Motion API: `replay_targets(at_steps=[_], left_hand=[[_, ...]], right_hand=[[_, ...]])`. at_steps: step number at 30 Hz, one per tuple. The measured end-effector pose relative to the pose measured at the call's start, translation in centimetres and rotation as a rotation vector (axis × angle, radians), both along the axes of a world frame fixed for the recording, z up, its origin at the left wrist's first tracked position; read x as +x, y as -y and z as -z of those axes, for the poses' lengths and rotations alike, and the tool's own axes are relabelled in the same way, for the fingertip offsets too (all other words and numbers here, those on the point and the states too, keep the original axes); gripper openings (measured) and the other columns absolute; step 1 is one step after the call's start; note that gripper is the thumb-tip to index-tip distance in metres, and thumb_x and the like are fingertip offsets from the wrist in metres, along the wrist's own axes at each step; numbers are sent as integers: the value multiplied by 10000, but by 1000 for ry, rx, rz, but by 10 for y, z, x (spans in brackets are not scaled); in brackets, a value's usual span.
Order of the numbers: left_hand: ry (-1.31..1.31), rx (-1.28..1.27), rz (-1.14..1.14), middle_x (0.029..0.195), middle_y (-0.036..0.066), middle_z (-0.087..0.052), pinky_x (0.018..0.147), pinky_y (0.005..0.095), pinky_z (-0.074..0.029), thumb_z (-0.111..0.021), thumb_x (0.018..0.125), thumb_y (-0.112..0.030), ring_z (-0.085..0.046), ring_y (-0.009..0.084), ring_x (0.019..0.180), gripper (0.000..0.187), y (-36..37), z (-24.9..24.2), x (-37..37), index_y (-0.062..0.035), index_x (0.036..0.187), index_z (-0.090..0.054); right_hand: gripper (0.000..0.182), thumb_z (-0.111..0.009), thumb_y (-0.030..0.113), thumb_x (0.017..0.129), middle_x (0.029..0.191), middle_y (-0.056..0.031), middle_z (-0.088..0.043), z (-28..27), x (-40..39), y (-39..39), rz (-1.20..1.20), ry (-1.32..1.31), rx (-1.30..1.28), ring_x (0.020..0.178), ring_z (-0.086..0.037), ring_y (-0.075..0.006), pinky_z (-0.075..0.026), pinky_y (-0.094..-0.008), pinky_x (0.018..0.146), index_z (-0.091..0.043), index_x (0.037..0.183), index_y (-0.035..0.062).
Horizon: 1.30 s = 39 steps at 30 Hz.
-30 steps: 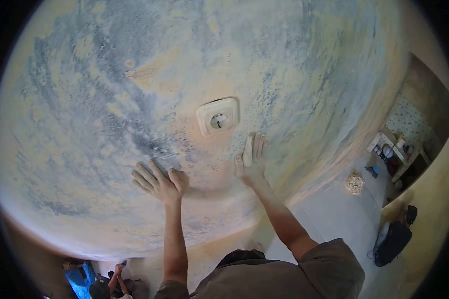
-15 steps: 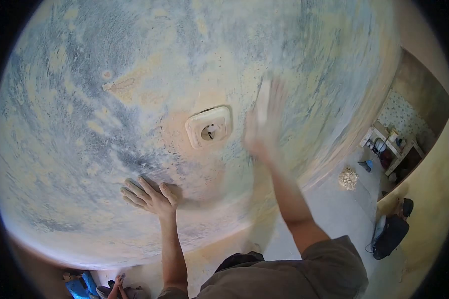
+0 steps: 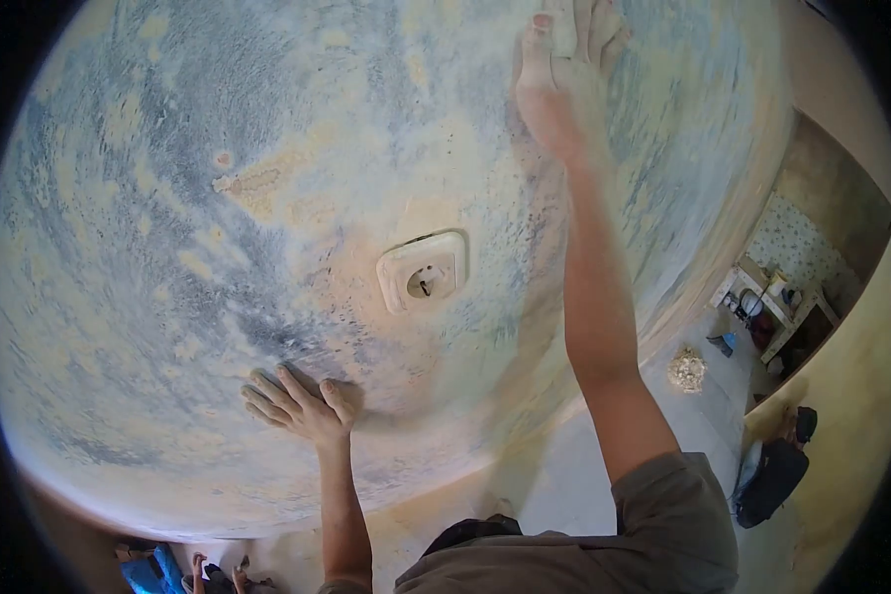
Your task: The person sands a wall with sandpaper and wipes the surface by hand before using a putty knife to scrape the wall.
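A wall with patchy blue-grey, cream and pinkish paint fills most of the view. My left hand lies flat against its lower part with the fingers spread, holding nothing. High on the right, my right hand presses a pale, flat block to the surface. Its thumb is on one side and the fingers are on the other; the block's far end is cut off by the frame. Pale dust coats both hands. Between them sits a cream power socket, slightly tilted in view.
A person in dark clothes is by the yellowish wall at right. Farther off, a doorway shows a cluttered shelf. A pale, rough clump lies on the floor. At lower left are a blue item and another person's hands.
My right hand has swept upward along the wall with the pale block, from beside the socket to the top edge. My left hand has stayed in place.
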<state>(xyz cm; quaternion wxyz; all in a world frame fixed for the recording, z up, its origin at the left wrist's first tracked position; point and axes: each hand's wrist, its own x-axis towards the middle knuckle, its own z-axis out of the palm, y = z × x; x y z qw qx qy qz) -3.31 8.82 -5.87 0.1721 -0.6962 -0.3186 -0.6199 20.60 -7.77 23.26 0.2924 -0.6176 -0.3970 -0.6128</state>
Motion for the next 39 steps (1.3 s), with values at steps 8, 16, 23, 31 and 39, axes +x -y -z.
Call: replay_targets(at_steps=[8, 16, 23, 31, 39], left_hand=[[-16, -13, -1, 1540, 255, -196, 1137, 590, -80, -312, 998, -446, -129, 473, 1420, 638, 0, 0, -1, -23, 1474, -279], [-9, -11, 1, 1541, 251, -195, 1136, 591, -81, -310, 995, -461, -130, 472, 1421, 650, 1, 0, -1, -21, 1472, -280], [4, -26, 4, 1534, 249, -218, 1134, 594, -101, -346, 981, -457, -144, 470, 1418, 642, 2, 1, -1, -27, 1457, -322], [-80, -6, 28, 1531, 242, -235, 1126, 607, -123, -363, 978, -437, -152, 471, 1417, 620, -8, 16, -16, -43, 1456, -337], [-4, -14, 44, 1528, 234, -252, 1125, 611, -120, -369, 974, -437, -163, 471, 1415, 606, -8, 18, -9, -75, 1460, -353]], right_hand=[[681, -386, 235, 912, 1520, -339, -103, 219, -33, 14, 24, -354, -309, 1407, -36, -533, 14, -688, 1086, -161, 1467, -90], [646, -404, 190, 916, 1548, -262, -133, 65, -36, 5, 34, -231, -145, 1419, -59, -500, -30, -716, 1067, -185, 1500, 19], [615, -435, 220, 929, 1557, -211, -176, -1, -11, -7, -26, 58, -92, 1415, -126, -481, -23, -699, 1077, -253, 1506, 112], [595, -452, 264, 913, 1504, -285, -240, 288, -21, 19, -43, -265, -337, 1392, -138, -528, -11, -770, 1023, -347, 1462, 59], [600, -398, 238, 932, 1558, -237, -139, 47, -35, 1, -10, -111, -205, 1418, -79, -499, 33, -742, 1037, -262, 1497, 91]])
